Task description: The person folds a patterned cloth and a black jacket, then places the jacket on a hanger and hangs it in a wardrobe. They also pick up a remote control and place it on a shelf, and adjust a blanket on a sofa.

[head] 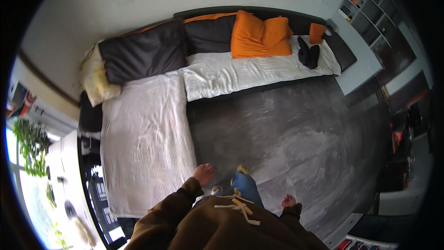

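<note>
My left hand (204, 174) hangs in the air by the edge of a pale coverlet (149, 146) spread over the near part of a corner sofa, with loosely bent fingers and nothing visible in it. Lower down on the other side, my right hand (288, 201) is held over the dark stone-look floor (291, 121), also without anything visible in it. A white cover (239, 73) lies along the sofa's far part. On it sit a crumpled orange cushion (260, 36) and a black cloth item (308, 53). Large dark cushions (145, 50) lean at the back.
A yellowish pillow (99, 83) lies at the sofa's left corner. A small orange cushion (317, 33) stands by the right armrest. Grey shelving (376, 5) lines the right wall. Green plants (33, 146) stand by the window at left. My foot (242, 169) is stepping forward.
</note>
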A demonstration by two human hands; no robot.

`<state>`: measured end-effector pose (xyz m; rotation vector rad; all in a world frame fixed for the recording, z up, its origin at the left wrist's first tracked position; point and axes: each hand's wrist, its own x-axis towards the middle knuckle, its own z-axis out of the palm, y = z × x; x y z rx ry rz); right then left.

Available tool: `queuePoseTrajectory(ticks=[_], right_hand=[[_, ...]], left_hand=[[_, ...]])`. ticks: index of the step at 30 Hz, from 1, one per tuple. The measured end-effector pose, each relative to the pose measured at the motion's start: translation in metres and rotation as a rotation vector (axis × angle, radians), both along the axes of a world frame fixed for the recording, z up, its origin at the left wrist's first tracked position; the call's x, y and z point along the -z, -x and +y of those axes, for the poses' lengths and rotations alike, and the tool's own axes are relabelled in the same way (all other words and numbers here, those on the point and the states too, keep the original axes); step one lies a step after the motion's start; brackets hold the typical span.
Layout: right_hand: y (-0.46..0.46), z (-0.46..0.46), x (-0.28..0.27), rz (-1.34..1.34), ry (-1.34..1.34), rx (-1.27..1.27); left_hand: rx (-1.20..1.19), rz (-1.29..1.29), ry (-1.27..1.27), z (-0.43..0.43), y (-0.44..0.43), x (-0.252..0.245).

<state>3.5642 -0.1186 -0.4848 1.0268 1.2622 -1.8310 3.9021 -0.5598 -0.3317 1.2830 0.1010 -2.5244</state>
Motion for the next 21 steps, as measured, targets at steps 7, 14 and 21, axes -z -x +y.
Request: queuePoseTrajectory(ticks=[7,14,21], right_hand=[[0.059,-0.204,-0.012,-0.046,0.0,0.154],[0.212,-0.433,-0.045,0.406,-0.106,-0.129],[0.29,-0.623,-0.08,0.272,-0.013,0.002]], left_hand=[[-0.015,0.041,-0.02,-0.118,0.066,0.021],[-0.176,-0.051,0.09,-0.25,0.131,0.002],[0.067,0.058,0.063,-0.348,0.18,0.069]])
